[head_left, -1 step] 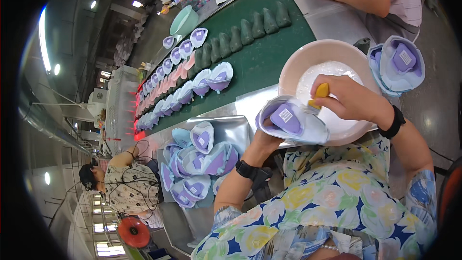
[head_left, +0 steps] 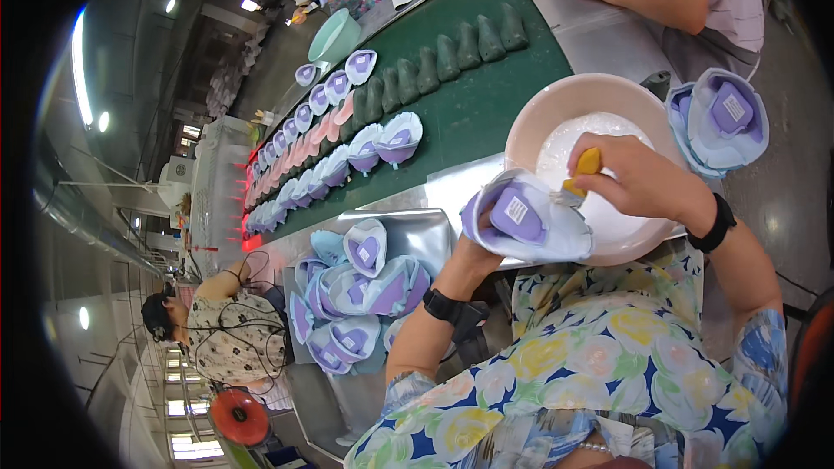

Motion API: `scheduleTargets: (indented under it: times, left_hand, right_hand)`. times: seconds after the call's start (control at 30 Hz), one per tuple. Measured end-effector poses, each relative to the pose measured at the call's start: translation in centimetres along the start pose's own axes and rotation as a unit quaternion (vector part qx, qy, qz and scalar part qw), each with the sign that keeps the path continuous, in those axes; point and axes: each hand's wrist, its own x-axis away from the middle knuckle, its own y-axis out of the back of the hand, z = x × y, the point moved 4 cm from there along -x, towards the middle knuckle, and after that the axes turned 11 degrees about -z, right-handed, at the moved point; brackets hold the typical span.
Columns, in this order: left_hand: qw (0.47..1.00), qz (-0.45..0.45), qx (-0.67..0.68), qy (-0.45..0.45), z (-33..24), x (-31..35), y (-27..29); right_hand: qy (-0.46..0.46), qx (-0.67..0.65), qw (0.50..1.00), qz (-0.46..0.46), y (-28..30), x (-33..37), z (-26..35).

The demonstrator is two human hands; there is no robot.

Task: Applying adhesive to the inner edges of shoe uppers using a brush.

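Note:
Over the near left rim of a pale pink basin (head_left: 519, 135), my left hand (head_left: 478, 250) grips a light blue shoe upper (head_left: 559, 236) with a purple lining, its fingers partly hidden beneath it. A white label shows inside the upper. My right hand (head_left: 638, 175) pinches a yellow-handled brush (head_left: 588, 162), whose bristle end is at the upper's right edge; I cannot tell exactly where the bristles touch. White liquid (head_left: 612, 224) lies in the basin below both hands.
More uppers lie heaped in a metal tray (head_left: 417, 224) at left. Rows of uppers and dark green foot-shaped forms (head_left: 446, 56) stand on a green conveyor belt (head_left: 495, 91). A stack of uppers (head_left: 734, 113) is right of the basin. Co-workers sit at the far side and left.
My right hand and the brush have shifted slightly to the right. The upper in my left hand has turned a little, its purple inside tilting more upright.

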Motion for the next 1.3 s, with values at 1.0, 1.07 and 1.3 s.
scheduleTargets:
  times: [1.0, 1.07, 1.3]
  left_hand:
    - [0.834, -0.462, -0.219, -0.206, -3.5, -18.3, 29.0]
    - [0.723, -0.482, -0.416, -0.268, -6.2, -14.9, 28.8]
    - [0.381, -0.589, -0.692, -0.169, -9.1, 5.7, 37.5]
  right_hand:
    - [-0.153, -0.097, 0.972, -0.151, 1.1, 4.2, -2.5]
    - [-0.163, -0.089, 0.972, -0.141, 1.0, 4.6, -3.0]
    - [-0.214, -0.148, 0.958, -0.118, -0.5, 5.0, -4.3]
